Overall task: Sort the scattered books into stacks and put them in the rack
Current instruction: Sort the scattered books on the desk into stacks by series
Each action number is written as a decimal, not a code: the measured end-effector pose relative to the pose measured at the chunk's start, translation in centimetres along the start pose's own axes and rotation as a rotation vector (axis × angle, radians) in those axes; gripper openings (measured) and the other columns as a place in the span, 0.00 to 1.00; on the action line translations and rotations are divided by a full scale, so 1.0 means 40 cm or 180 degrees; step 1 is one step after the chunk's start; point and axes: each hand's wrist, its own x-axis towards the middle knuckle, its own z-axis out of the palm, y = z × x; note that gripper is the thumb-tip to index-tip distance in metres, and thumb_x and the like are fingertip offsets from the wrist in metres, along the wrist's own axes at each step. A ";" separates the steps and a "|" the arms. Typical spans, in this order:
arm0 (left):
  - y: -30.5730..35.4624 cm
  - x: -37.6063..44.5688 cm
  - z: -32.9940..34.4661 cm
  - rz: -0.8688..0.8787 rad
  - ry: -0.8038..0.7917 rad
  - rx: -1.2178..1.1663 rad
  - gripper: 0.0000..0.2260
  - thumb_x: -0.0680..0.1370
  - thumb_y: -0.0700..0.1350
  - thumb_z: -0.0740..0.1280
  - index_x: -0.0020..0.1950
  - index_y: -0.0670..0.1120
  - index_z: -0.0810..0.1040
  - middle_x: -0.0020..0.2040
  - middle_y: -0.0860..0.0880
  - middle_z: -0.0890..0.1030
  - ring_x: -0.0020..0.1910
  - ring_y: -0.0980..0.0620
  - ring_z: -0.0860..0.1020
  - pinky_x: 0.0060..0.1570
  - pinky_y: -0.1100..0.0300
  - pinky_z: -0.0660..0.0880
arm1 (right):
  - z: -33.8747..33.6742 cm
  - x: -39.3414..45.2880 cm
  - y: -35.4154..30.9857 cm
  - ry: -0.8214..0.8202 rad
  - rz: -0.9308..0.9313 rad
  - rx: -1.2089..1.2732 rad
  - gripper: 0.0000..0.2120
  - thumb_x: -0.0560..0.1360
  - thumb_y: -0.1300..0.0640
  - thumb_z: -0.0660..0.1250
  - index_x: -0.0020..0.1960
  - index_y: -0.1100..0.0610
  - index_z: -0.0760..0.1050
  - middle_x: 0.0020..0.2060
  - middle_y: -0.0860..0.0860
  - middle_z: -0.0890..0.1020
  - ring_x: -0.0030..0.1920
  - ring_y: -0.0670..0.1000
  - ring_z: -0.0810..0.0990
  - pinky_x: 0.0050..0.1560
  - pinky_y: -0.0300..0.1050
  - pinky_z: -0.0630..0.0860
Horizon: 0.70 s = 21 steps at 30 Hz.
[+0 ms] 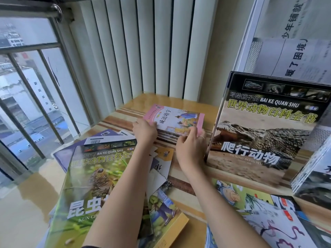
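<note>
Head cam: both hands are on the small stack of pink-bordered books (176, 123) lying flat on the wooden table (188, 196), just left of the upright crocodile encyclopedia (265, 133). The left hand (144, 131) has its fingers curled over the stack's left short edge, and the right hand (190, 145) pinches the near-right corner, thumb on the top cover. The stack's long axis runs left to right, so the hands bracket its ends. I'd guess the right hand leads, being on the crocodile-book side. The insect encyclopedia (89, 185) lies well left of the crocodile one, nearer the camera.
</note>
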 end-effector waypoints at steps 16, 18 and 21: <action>0.084 -0.214 -0.020 0.1906 0.0497 -0.0286 0.21 0.69 0.26 0.55 0.59 0.36 0.75 0.58 0.38 0.76 0.59 0.40 0.73 0.53 0.55 0.67 | -0.283 -0.148 -0.022 -0.0708 -0.1257 0.0374 0.17 0.77 0.64 0.55 0.60 0.54 0.76 0.54 0.56 0.81 0.54 0.55 0.78 0.49 0.43 0.71; 0.084 -0.280 -0.022 0.1843 0.0034 -0.0238 0.16 0.71 0.28 0.58 0.52 0.38 0.78 0.51 0.41 0.81 0.52 0.42 0.78 0.48 0.54 0.71 | -0.372 -0.181 0.051 -0.0780 -0.1088 0.0276 0.14 0.76 0.63 0.57 0.50 0.51 0.80 0.33 0.48 0.80 0.31 0.48 0.75 0.31 0.40 0.66; 0.056 -0.407 -0.012 0.1728 -0.0812 -0.0236 0.10 0.74 0.33 0.61 0.51 0.41 0.79 0.48 0.43 0.83 0.48 0.44 0.80 0.46 0.55 0.76 | -0.480 -0.217 0.170 -0.0626 -0.0713 -0.0133 0.11 0.76 0.60 0.60 0.49 0.48 0.79 0.31 0.47 0.80 0.25 0.45 0.70 0.27 0.41 0.65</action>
